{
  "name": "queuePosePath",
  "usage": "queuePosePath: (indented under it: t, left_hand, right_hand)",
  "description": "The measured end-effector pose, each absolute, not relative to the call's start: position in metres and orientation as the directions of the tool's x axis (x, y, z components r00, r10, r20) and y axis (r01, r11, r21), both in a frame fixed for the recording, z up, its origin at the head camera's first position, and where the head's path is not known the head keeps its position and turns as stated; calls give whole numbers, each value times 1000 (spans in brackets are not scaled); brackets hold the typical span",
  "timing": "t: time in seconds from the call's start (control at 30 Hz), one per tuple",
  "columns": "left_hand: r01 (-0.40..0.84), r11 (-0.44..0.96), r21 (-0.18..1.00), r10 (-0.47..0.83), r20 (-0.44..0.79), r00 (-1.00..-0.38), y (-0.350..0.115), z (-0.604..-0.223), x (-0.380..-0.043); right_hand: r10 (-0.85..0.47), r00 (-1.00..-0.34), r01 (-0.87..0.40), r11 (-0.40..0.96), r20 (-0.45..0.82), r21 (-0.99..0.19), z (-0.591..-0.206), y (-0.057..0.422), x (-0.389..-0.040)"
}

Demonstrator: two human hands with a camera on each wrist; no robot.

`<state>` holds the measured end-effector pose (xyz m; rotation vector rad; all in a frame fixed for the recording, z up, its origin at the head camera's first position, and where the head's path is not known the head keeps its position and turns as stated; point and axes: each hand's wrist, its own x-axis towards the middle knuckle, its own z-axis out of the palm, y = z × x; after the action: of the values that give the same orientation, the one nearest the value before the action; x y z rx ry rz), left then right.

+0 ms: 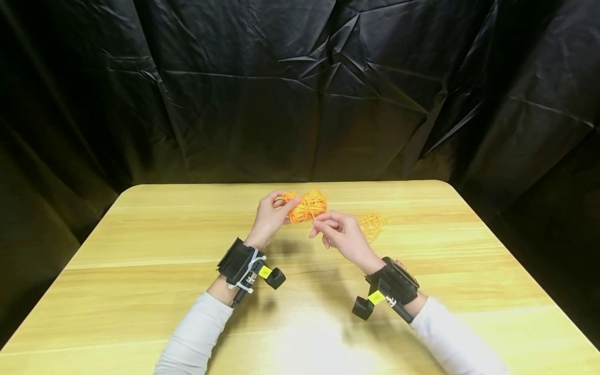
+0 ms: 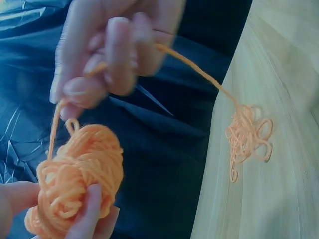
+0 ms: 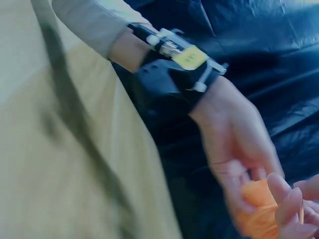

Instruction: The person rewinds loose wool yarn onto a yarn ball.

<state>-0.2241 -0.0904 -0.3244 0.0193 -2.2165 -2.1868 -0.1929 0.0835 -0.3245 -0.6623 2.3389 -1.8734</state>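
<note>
A wound bundle of orange yarn [image 1: 313,204] is held above the table in my left hand [image 1: 269,214], whose thumb and fingers grip one end of it. Close beside it, my right hand [image 1: 344,233] pinches the yarn strand [image 2: 54,130] that comes off the bundle. In the left wrist view the strand passes through the right hand's curled fingers and runs down to a loose tangle of yarn [image 2: 244,132] on the tabletop. The right wrist view has the bundle [image 3: 259,194] partly hidden behind the right hand's fingertips [image 3: 289,206].
The wooden table [image 1: 154,307] has rounded far corners. Behind it hangs a creased black sheet [image 1: 244,120]. Each wrist wears a black strap with a small camera, the left strap [image 1: 241,263] and the right strap [image 1: 396,284].
</note>
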Motion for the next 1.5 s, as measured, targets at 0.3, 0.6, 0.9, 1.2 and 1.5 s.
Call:
queuePosePath:
  t: [0.3, 0.6, 0.9, 1.2, 1.5]
  left_hand:
    - [9, -93, 996, 20, 11, -1000, -90, -326, -225]
    - [-23, -37, 999, 235, -13, -972, -90, -328, -225]
    - [26, 125, 992, 356, -21, -934, -90, -329, -222]
    - [0, 217, 976, 229, -50, -972, -88, -329, -220]
    - [0, 80, 997, 34, -2, -999, -89, -327, -223]
  right_hand:
    - [-528, -849, -69, 138, -14, -988, -356, 89, -206]
    - [-447, -880, 179, -1, -160, -984, -356, 100, -233]
    - [-346, -935, 44, 92, -73, -995, -328, 101, -243]
    - [-311, -918, -342, 307, 245, -888, -304, 90, -220]
    - [-357, -859, -473, 281, 367, -835, -308, 80, -191]
